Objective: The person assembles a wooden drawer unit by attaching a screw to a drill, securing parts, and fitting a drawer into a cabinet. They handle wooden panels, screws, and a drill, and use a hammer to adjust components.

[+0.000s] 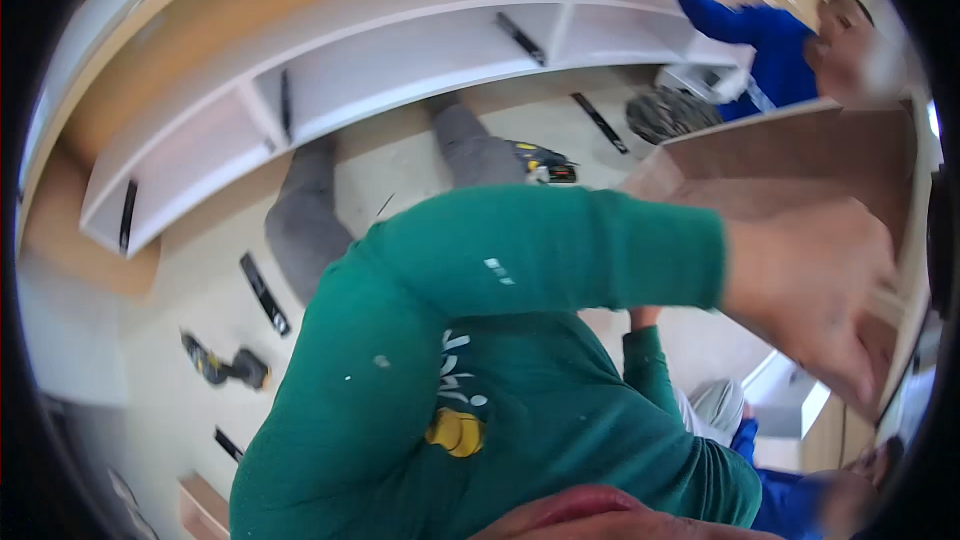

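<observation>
My left hand (815, 280), at the end of a green sleeve, reaches across to the right over an open wooden box like a drawer (810, 155). It is blurred, with the thumb pointing down and the other fingers bent near the box's right side. Whether it grips that side or a small thing, I cannot make out. Just a sliver of my right hand (645, 318) shows below the left sleeve, close to the box's lower left corner. Its fingers are hidden behind the sleeve.
A long white cabinet (400, 65) with black drawer slides (521, 38) lies beyond my legs. On the floor are a yellow-black drill (225, 365), another power tool (545, 162) and loose slides (264, 294). People in blue (775, 55) are at the far and near right.
</observation>
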A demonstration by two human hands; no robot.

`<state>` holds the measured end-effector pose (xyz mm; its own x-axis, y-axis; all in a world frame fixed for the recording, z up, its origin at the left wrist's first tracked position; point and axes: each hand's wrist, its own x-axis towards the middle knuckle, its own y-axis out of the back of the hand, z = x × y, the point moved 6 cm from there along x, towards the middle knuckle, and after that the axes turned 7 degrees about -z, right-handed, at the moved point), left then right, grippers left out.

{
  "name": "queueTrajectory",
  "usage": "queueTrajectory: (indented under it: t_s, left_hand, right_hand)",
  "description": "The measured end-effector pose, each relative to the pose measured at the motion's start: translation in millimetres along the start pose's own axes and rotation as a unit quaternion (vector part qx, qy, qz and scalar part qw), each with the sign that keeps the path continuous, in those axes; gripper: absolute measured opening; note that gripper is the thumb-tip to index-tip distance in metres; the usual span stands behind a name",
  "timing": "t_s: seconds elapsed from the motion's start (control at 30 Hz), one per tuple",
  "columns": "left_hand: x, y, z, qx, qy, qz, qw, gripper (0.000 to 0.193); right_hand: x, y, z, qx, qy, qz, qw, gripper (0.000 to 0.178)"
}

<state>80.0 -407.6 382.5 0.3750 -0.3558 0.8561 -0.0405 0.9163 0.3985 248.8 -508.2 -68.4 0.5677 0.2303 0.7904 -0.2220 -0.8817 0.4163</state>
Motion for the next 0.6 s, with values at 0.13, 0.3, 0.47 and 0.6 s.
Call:
queueTrajectory:
  t_s: [0.13,0.3,0.47,0.6]
  left_hand:
    - [34,-19,43,0.141,0.066,-0.179,0.971,0.047]
    - [50,-34,47,0.230,0.105,-0.253,0.934,0.041]
    - [52,-37,47,0.298,0.157,-0.288,0.896,0.036]
    - [48,-26,28,0.322,0.195,-0.289,0.880,0.033]
  right_hand:
    - [26,7,-53,0.153,-0.029,-0.106,0.982,0.038]
    - [62,-27,-139,0.296,-0.037,-0.297,0.907,0.041]
    - [54,-76,-211,0.384,-0.035,-0.482,0.787,0.043]
    - [41,-97,-235,0.396,-0.047,-0.600,0.693,0.046]
